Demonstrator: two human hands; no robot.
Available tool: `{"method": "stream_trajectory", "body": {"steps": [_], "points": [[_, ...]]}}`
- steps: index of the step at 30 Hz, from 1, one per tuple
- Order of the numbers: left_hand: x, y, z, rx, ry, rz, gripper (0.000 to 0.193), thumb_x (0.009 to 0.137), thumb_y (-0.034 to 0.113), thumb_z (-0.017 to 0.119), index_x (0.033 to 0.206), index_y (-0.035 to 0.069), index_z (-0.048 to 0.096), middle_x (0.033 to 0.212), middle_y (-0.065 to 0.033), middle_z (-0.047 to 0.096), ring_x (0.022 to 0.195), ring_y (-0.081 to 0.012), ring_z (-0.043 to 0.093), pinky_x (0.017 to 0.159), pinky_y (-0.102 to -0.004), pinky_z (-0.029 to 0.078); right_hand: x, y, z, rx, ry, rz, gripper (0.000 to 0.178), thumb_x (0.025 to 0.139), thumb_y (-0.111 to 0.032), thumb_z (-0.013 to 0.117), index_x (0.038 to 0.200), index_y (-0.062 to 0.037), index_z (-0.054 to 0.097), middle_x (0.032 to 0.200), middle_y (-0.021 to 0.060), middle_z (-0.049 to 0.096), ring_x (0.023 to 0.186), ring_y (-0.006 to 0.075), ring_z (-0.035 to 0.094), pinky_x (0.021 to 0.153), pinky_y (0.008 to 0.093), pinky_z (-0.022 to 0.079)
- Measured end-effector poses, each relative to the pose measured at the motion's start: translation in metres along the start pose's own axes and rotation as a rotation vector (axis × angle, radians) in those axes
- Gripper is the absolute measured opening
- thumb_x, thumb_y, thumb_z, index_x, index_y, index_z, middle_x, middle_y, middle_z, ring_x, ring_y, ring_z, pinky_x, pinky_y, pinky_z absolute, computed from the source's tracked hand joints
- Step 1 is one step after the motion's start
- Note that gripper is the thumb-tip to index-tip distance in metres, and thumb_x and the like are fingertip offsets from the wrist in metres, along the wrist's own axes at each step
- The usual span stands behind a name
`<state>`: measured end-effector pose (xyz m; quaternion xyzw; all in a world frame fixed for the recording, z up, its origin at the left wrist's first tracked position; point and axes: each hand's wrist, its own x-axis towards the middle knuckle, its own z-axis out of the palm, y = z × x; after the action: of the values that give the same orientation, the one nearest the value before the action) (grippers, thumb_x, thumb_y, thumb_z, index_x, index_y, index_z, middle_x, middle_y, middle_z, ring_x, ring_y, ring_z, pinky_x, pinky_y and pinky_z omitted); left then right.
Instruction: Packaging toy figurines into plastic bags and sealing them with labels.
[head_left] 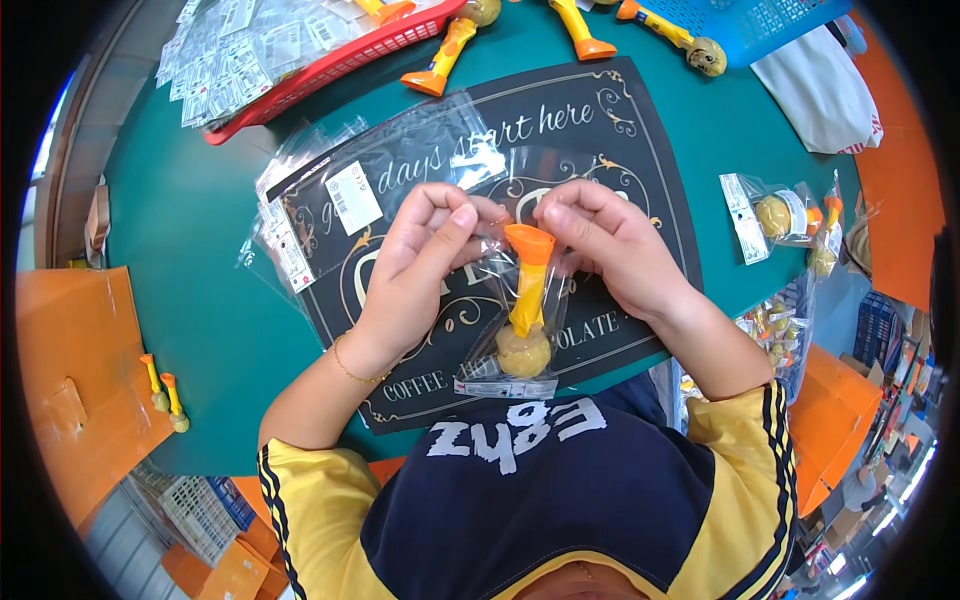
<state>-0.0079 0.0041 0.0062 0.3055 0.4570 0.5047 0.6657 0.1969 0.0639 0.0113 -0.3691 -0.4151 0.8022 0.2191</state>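
A yellow toy (527,300) with an orange flared end and a round tan head lies inside a clear plastic bag (490,362) over a dark printed mat (440,330). The bag's printed strip is toward my body, and the toy's orange end points away from me. My left hand (425,245) pinches the far edge of the bag with thumb and fingers. On the other side, my right hand (610,245) has its thumb and fingers closed at the same edge. Flat clear bags (352,197) with white labels are spread at the mat's far left.
A red basket (330,72) heaped with clear bags stands at the far left of the green table (190,330). Loose toys (440,62) and a blue basket (765,30) sit along the far side. Bagged toys (775,215) lie at right, near orange boxes (825,420).
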Motion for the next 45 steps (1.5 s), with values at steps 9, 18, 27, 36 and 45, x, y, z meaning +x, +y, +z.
{"method": "stream_trajectory", "body": {"steps": [9,18,27,36,45], "points": [[0.006,-0.002,-0.008,0.034,0.014,0.036,0.013,0.101,0.017,0.044,0.109,0.007,0.046,0.106,-0.011,0.063,0.1,-0.0156,0.061,0.088,-0.0305,0.051,0.003,0.005,-0.004,0.042,0.089,-0.049,0.013,0.095,-0.017,0.06,0.101,-0.0056,0.058,0.085,0.0003,0.06,0.07,0.007,0.056,0.064,0.0204,0.047],[0.0,-0.001,-0.001,0.081,-0.074,-0.018,0.018,0.09,0.005,0.064,0.104,-0.001,0.055,0.096,-0.0055,0.062,0.084,-0.0081,0.059,0.075,-0.0209,0.051,0.0,0.006,0.0,0.135,0.025,-0.014,0.012,0.092,-0.013,0.064,0.097,-0.0058,0.056,0.088,0.0009,0.061,0.08,0.0079,0.062,0.071,0.022,0.053],[-0.003,-0.009,0.003,0.475,-0.033,0.256,0.012,0.094,0.004,0.057,0.103,-0.002,0.054,0.095,-0.0062,0.061,0.088,-0.0086,0.06,0.075,-0.0234,0.052,-0.001,0.009,0.0,0.167,-0.098,-0.066,0.015,0.087,-0.005,0.068,0.096,-0.0027,0.056,0.09,0.0039,0.064,0.084,0.0089,0.064,0.074,0.0207,0.053],[0.005,-0.004,-0.007,0.083,-0.033,0.072,0.008,0.097,0.01,0.052,0.1,0.004,0.047,0.102,-0.0069,0.059,0.09,-0.0113,0.059,0.085,-0.0258,0.049,0.0,0.006,-0.003,0.102,0.0,-0.056,0.013,0.09,-0.008,0.064,0.092,-0.0066,0.052,0.091,0.0028,0.061,0.081,0.0088,0.061,0.072,0.0227,0.05],[0.006,0.002,-0.01,0.127,-0.069,-0.031,0.031,0.096,0.01,0.056,0.125,-0.001,0.054,0.105,-0.0068,0.062,0.093,-0.0127,0.061,0.087,-0.0272,0.05,0.002,0.006,-0.006,0.128,-0.037,-0.019,0.024,0.093,-0.012,0.061,0.115,-0.0029,0.055,0.089,0.0003,0.061,0.075,0.0068,0.058,0.07,0.0231,0.05]]}}
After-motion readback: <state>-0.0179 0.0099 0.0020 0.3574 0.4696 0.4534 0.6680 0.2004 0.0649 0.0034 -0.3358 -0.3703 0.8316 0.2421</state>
